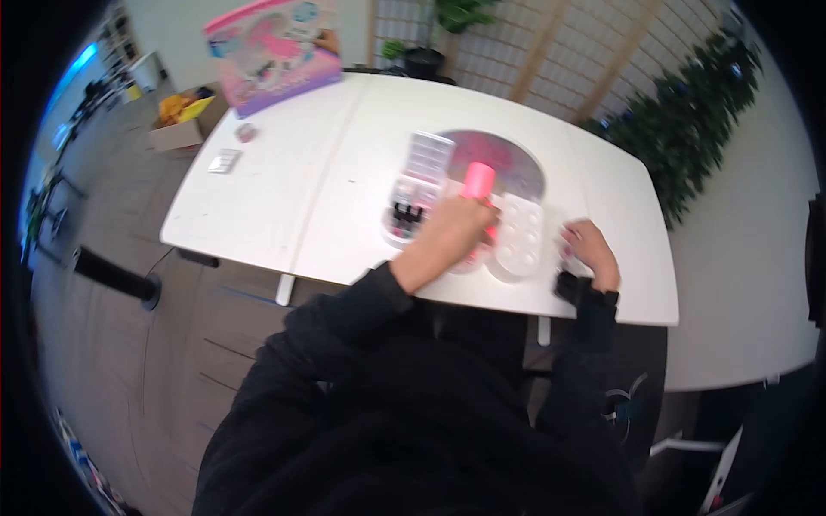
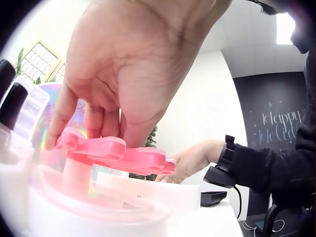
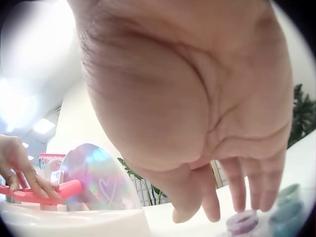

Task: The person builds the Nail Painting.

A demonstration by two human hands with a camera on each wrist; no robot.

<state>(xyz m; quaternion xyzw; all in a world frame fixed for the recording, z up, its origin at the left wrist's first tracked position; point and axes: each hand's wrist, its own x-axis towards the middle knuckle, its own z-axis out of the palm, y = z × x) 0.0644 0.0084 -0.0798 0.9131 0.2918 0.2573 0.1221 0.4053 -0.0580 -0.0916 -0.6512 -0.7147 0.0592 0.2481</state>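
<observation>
My left hand (image 1: 460, 228) holds a pink plastic piece (image 1: 478, 179) with rounded, finger-like lobes. In the left wrist view, this pink piece (image 2: 123, 152) sits over a round white base (image 2: 98, 207), and the fingertips curl at its far edge. To the right, my right hand (image 1: 589, 249) hovers low over the table, fingers pointing down and fairly straight. A small purple-rimmed pot (image 3: 242, 223) lies right below its fingertips, with blurred teal pots (image 3: 286, 217) beside it. Between the hands stands a white tray (image 1: 522, 232) with round wells.
An open white case (image 1: 403, 191) with black-capped bottles (image 1: 407, 211) stands left of the left hand. Behind rises a round iridescent panel (image 1: 516, 163). A colourful box (image 1: 275, 56) is at the table's back left, near a small packet (image 1: 224, 161) and a round pot (image 1: 247, 132).
</observation>
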